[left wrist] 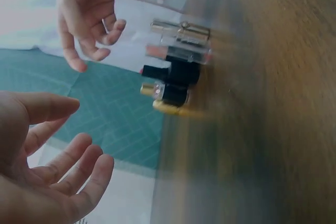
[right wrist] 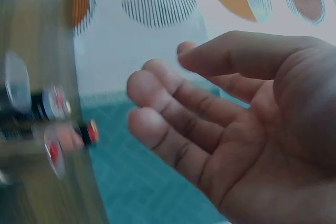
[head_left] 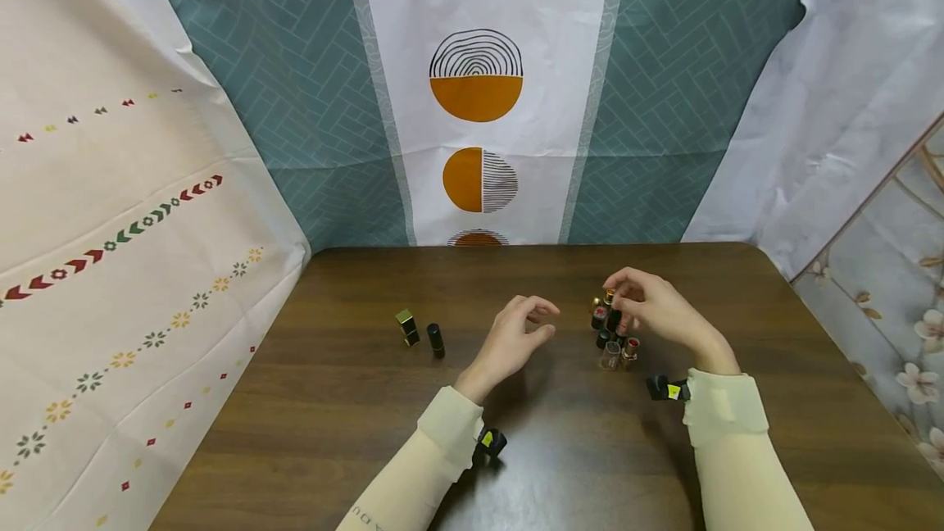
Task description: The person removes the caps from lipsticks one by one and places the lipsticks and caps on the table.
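A tight group of upright lipsticks [head_left: 600, 318] stands on the right half of the table, some black, some with gold parts, some clear. My right hand [head_left: 660, 308] hovers just above and beside this group, its fingers loosely bent. Nothing lies between its fingers in the right wrist view, where the lipsticks are blurred to the left of the hand [right wrist: 231, 114]. Left of the group, my left hand [head_left: 509, 342] is raised over the table with relaxed, spread fingers. It too holds nothing in the left wrist view, apart from the lipsticks [left wrist: 181, 72].
Toward the left stand a black tube [head_left: 436, 341] and a black item with a shiny gold top [head_left: 406, 320]. All of these are on a brown wooden table [head_left: 324, 433]. Patterned cloths [head_left: 317, 105] hang behind the table and at both sides.
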### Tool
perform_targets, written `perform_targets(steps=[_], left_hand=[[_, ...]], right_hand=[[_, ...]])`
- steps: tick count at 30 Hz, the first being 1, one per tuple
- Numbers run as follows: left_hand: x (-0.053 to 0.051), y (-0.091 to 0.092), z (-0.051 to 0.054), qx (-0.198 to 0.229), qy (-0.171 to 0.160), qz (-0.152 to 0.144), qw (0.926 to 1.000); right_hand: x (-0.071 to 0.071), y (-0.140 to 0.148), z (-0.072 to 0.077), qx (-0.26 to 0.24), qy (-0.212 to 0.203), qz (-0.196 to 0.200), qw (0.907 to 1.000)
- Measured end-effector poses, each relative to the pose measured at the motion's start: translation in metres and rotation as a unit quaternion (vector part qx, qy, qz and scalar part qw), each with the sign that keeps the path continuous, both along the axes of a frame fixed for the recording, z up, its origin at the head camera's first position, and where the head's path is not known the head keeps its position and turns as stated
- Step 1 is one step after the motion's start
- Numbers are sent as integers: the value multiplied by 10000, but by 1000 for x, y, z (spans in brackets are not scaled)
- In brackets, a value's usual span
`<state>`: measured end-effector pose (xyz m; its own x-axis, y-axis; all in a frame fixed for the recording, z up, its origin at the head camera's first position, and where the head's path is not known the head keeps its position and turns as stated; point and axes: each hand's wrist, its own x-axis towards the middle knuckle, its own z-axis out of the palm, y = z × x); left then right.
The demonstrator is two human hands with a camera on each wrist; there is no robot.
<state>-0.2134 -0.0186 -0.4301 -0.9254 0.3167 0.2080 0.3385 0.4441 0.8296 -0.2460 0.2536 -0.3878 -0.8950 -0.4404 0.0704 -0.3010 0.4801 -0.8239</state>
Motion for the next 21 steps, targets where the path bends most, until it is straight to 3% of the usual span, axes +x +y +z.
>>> perform_targets(steps=[4, 11, 17, 21], left_hand=[[1, -12, 5, 66, 34, 148, 9999], [-1, -32, 16, 230, 162, 386, 9989], [-1, -41, 18, 189, 168, 527, 9983], [1, -46, 19, 210, 130, 596, 9979]], right_hand=[[2, -20, -1, -99, -80, 151, 9998], [0, -45, -7, 86, 275, 395, 9988], [2, -59, -17, 64, 538, 479, 9974], [3, -65, -21, -101, 494, 519, 9974]])
